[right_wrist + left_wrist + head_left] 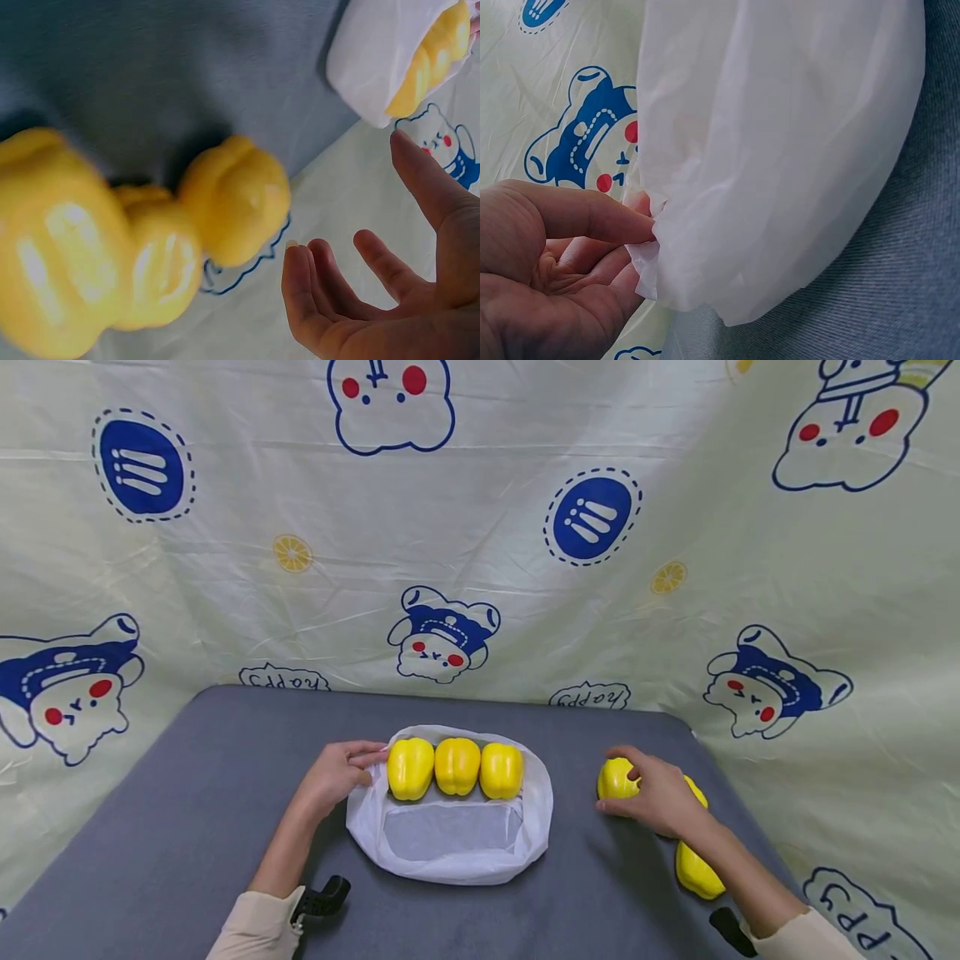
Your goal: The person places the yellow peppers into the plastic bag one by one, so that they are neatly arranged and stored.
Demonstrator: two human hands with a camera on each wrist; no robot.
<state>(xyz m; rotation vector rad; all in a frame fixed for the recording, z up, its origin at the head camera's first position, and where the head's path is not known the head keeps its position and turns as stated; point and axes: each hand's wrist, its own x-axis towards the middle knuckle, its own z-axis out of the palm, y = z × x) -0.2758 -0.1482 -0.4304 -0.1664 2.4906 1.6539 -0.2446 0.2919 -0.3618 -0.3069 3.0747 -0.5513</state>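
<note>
1. We see the left hand [337,774] at the left edge of a white bag [450,843] on the grey table [187,793]; in the left wrist view its thumb and fingers [592,217] pinch a fold of the bag's rim.
2. Three yellow peppers [455,767] lie in a row inside the bag along its far side, touching one another; the bag's mouth lies spread wide.
3. The right hand [660,795] rests over a fourth yellow pepper [615,778] on the table, well to the right of the bag; from the head view the fingers seem to lie on it, yet in the right wrist view the hand [390,277] is spread with loose fingers and a gap to the pepper [234,199]; we judge it not gripping.
4. Two more yellow peppers [697,870] lie beside that hand and forearm near the table's right edge.
5. A printed cartoon cloth [480,552] hangs behind the table.
</note>
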